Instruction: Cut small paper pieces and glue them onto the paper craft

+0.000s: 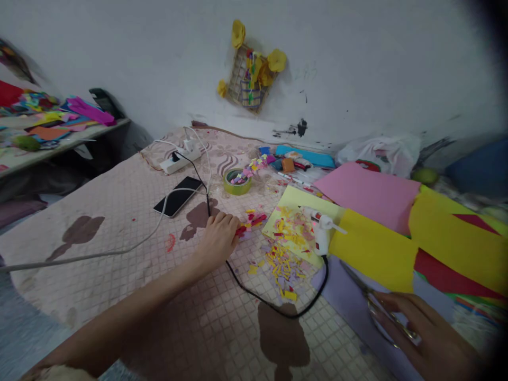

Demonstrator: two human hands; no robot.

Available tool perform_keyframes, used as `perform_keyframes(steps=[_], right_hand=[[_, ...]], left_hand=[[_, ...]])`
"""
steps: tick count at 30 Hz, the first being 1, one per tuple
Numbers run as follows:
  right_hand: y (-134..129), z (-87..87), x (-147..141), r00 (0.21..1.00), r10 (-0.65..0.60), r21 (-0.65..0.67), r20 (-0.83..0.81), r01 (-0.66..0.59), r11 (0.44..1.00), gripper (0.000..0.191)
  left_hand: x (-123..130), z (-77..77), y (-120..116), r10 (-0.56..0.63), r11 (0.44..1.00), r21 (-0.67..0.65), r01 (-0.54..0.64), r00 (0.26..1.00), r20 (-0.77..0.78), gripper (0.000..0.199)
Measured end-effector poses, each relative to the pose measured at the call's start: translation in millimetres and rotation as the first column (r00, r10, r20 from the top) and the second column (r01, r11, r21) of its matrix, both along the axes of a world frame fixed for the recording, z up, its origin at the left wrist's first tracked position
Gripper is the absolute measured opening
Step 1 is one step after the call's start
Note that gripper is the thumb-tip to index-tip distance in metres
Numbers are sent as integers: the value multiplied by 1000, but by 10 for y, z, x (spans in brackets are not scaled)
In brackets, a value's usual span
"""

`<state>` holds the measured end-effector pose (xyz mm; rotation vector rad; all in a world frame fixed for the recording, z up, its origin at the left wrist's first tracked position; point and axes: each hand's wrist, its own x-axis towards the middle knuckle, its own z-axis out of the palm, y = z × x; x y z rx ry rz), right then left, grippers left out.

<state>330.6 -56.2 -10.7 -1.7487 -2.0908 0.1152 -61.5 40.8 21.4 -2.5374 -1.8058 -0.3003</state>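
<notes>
My left hand (219, 236) is closed, palm down on the table, around the near end of a red strip (254, 221) with small yellow and pink paper bits on it. The fingers hide part of that strip. At the lower right, my right hand (431, 330) holds a pair of metal scissors (367, 293) by the handles, with the blades pointing up and left over a lilac sheet (345, 296). Between the hands lies a white hot glue gun (322, 238) on a pale yellow sheet (291, 197). Cut paper scraps (286, 267) are scattered beside it.
The glue gun's black cord (254, 296) loops across the table to a power strip (180, 161). A phone (178, 197) lies near a tape roll (237, 182). Pink paper (369, 193) and yellow paper (377, 248) cover the right side. A wall stands behind.
</notes>
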Motion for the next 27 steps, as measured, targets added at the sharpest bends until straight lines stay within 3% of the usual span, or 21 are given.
perform_keyframes(steps=[3, 5, 9, 12, 15, 18, 23, 27], right_hand=[[-7, 2, -28, 996, 92, -86, 15, -90, 992, 40], [0, 7, -40, 995, 94, -77, 22, -92, 993, 39], [19, 12, -74, 993, 119, -67, 26, -117, 991, 38], [43, 12, -120, 990, 136, -52, 36, -134, 990, 38], [82, 34, -196, 989, 148, -39, 21, -147, 988, 36], [123, 81, -288, 987, 159, -44, -10, -160, 986, 32], [179, 192, -443, 988, 143, -89, -56, -148, 985, 27], [263, 306, -701, 972, 105, -160, -211, -141, 977, 23]], left_hand=[[22, -25, 44, 16, 1000, -11, -16, 1000, -10, 11], [11, -16, 76, 28, 999, -16, -27, 999, 19, 11], [-97, 73, 139, 76, 995, -84, -58, 972, 223, 8], [-231, 134, 175, 120, 972, -235, 12, 833, 540, 13], [-350, 136, 187, 219, 921, -377, 96, 673, 706, 22], [-415, 111, 176, 268, 910, -404, 96, 607, 748, 27], [-433, 123, 141, 314, 900, -430, 79, 568, 761, 29], [-420, 149, 123, 325, 882, -454, 124, 536, 779, 32]])
